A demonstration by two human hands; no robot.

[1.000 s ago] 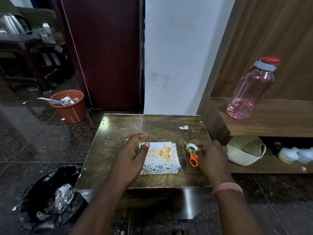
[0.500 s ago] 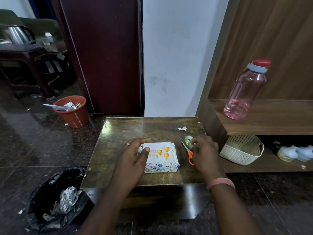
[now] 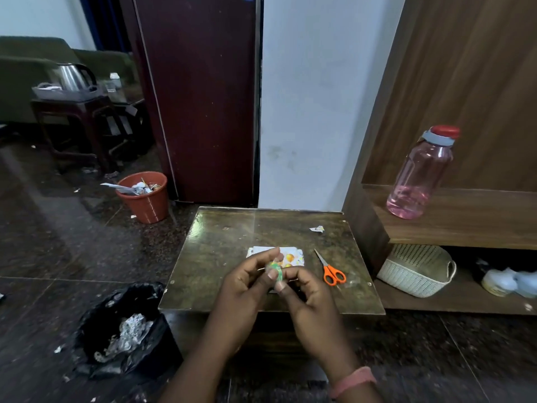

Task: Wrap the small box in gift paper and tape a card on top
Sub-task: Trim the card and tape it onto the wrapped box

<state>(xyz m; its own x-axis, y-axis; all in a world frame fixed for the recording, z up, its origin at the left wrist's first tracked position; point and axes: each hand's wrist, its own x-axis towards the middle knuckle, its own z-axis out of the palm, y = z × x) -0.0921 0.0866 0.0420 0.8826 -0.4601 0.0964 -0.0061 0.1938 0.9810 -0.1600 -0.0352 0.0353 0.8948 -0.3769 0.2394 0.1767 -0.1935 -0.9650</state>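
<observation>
Green tape roll (image 3: 275,271) pinched between both hands, low centre of frame, above the wrapped box (image 3: 292,258).
Left hand (image 3: 247,283) grips the roll with thumb and fingers curled round it; right hand (image 3: 308,298) pinches its lower edge, pink band on that wrist. Box in balloon-print paper sits mid-bench (image 3: 220,251), mostly hidden behind the hands. Orange scissors (image 3: 331,271) lie just right of the box, apart from it. Paper scrap (image 3: 316,229) near the bench's far right. Pink bottle (image 3: 418,175) on the shelf, right of frame; black bin bag (image 3: 122,330) lower left on the floor.
</observation>
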